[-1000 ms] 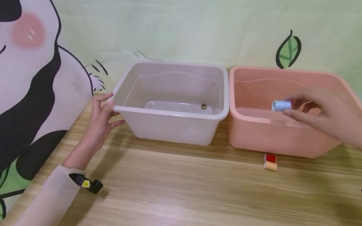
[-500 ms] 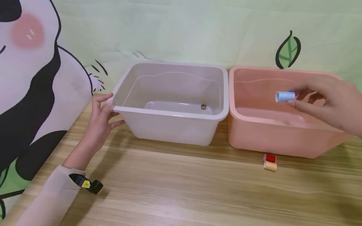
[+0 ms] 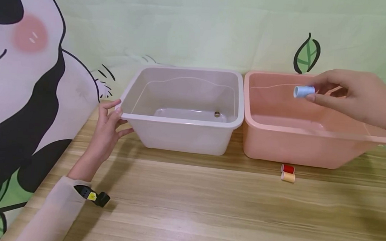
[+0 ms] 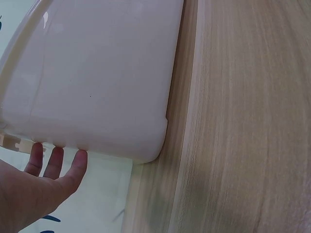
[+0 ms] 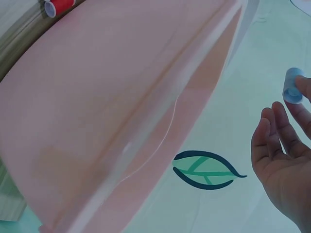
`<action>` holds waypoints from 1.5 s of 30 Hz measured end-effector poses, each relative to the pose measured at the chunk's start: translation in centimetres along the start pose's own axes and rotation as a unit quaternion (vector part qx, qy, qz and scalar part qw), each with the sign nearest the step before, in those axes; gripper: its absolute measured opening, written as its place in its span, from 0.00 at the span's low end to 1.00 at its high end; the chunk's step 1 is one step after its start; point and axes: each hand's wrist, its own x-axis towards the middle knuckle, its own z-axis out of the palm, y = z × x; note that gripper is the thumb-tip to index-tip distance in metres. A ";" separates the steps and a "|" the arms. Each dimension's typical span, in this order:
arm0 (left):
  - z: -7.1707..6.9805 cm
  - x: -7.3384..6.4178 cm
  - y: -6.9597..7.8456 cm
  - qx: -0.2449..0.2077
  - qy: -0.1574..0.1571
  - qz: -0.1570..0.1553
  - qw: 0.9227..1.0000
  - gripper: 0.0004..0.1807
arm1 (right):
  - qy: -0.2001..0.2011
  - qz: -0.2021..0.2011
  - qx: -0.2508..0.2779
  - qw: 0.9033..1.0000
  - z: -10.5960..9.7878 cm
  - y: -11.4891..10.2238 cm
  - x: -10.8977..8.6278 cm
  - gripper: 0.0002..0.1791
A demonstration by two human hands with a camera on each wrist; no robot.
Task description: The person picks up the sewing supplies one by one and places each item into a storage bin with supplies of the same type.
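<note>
In the head view my right hand (image 3: 358, 95) pinches a light blue thread spool (image 3: 304, 92) between thumb and fingertips, above the pink plastic tub (image 3: 299, 148). The right wrist view shows the same blue spool (image 5: 293, 86) at its right edge, clear of the tub wall (image 5: 97, 87). At the left, my left hand (image 3: 105, 128) holds the near left rim corner of the off-white plastic tub (image 3: 181, 136). Its fingertips (image 4: 80, 156) touch that tub's side in the left wrist view. A red thread spool (image 3: 288, 169) and a pale orange one (image 3: 288, 177) lie side by side before the pink tub.
Both tubs stand against each other on the wooden table (image 3: 186, 203), close to a printed cloth backdrop (image 3: 200, 26). Inside the off-white tub, toward its right, is a small brass-coloured round piece (image 3: 217, 114). A panda print (image 3: 15, 84) covers the left side.
My right hand has risen with the blue spool, from near the pink tub's front rim to higher over the tub. The left hand and both tubs stay in place.
</note>
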 end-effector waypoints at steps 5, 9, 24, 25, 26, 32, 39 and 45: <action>0.0 0.1 0.0 -0.002 0.000 0.001 1.000 0.21 | -0.030 0.029 0.011 0.999 -1.3 0.5 1.5 0.19; 0.0 0.2 0.0 -0.002 0.003 -0.001 1.000 0.21 | -0.039 0.031 -0.009 0.999 -1.7 0.7 2.7 0.18; -0.5 0.0 -0.2 0.003 0.002 0.000 1.000 0.20 | -0.049 -0.029 -0.088 0.994 -1.2 1.0 5.9 0.17; -0.5 0.0 -0.2 0.003 0.001 0.000 1.000 0.20 | -0.051 -0.034 -0.093 0.994 -1.1 1.1 6.1 0.16; -0.5 0.1 -0.3 0.003 0.001 0.001 1.000 0.20 | -0.054 -0.041 -0.098 0.993 -1.0 1.2 6.3 0.16; -0.5 0.0 -0.5 0.001 -0.001 0.004 1.000 0.20 | -0.079 -0.042 -0.119 0.989 -0.5 1.8 6.9 0.16; -0.5 0.2 -0.6 -0.001 -0.002 0.006 1.000 0.20 | -0.096 -0.026 -0.116 0.988 -0.1 2.7 7.0 0.16; -0.5 0.1 -0.6 -0.001 -0.004 0.008 1.000 0.20 | -0.107 -0.019 -0.121 0.987 0.0 3.1 7.0 0.19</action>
